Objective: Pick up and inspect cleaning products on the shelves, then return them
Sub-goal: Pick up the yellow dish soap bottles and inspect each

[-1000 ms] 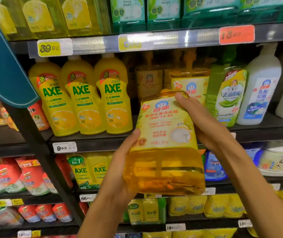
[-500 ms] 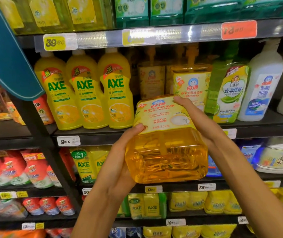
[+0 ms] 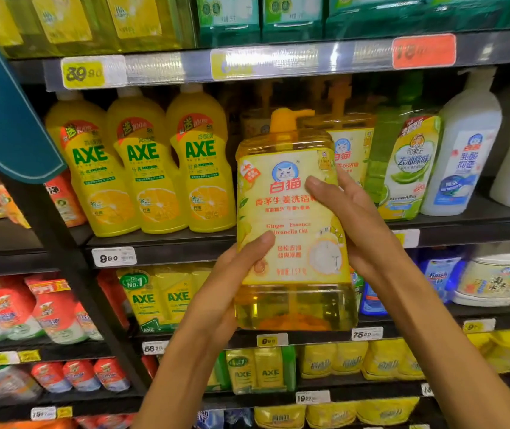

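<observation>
A big clear bottle of yellow dish liquid (image 3: 291, 218) with an orange pump top and a yellow cat-logo label stands upright in the air in front of the shelves. My left hand (image 3: 229, 283) grips its lower left side, thumb across the label. My right hand (image 3: 349, 218) holds the right side, thumb lying on the label near the logo. The label faces me. The middle shelf (image 3: 161, 243) lies just behind the bottle.
Three yellow AXE bottles (image 3: 142, 168) stand on the middle shelf to the left. A matching pump bottle (image 3: 349, 140), a green-label bottle (image 3: 408, 168) and a white bottle (image 3: 464, 150) stand to the right. Refill pouches fill the lower shelves. A teal sign (image 3: 3, 113) hangs at the left.
The bottle has swung from tilted with its base toward me to upright, label facing me, and risen a little. Both hands shifted along its sides with it.
</observation>
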